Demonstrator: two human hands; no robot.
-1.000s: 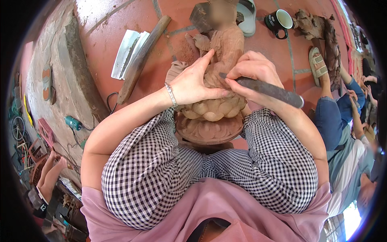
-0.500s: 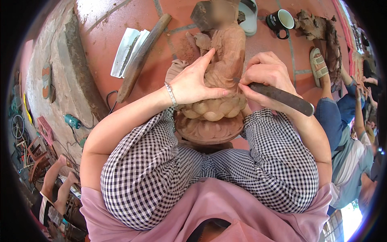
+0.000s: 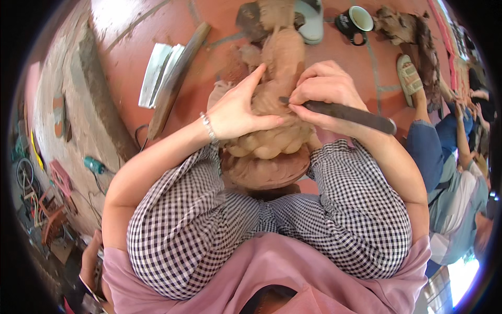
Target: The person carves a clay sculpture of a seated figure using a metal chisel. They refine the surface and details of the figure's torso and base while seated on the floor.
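Note:
Between my knees stands a brown carved statue [image 3: 285, 56], blurred, its rounded petal base [image 3: 267, 147] nearest me. My left hand [image 3: 239, 111] lies spread on the statue's lower part, thumb pointing right and fingers reaching up its left side. In my right hand [image 3: 324, 91] is a carving knife [image 3: 350, 114] with a long, flat dark handle. Its handle end sticks out to the right, and the short dark tip meets the statue just above my left thumb. My right fingers are curled around the tool close to that tip.
A dark stick [image 3: 178, 81] lies on the tiles beside folded white paper [image 3: 153, 73]. Farther off are a black mug [image 3: 354, 25], a pale sandal [image 3: 309, 23] and gnarled wood [image 3: 402, 29]. A large slab [image 3: 99, 94] stands at left. Another person's sandalled foot [image 3: 409, 76] is at right.
The whole view has shifted, with most things a little farther left. My right hand and the knife have moved left and slightly away across the statue. My left hand keeps its spread.

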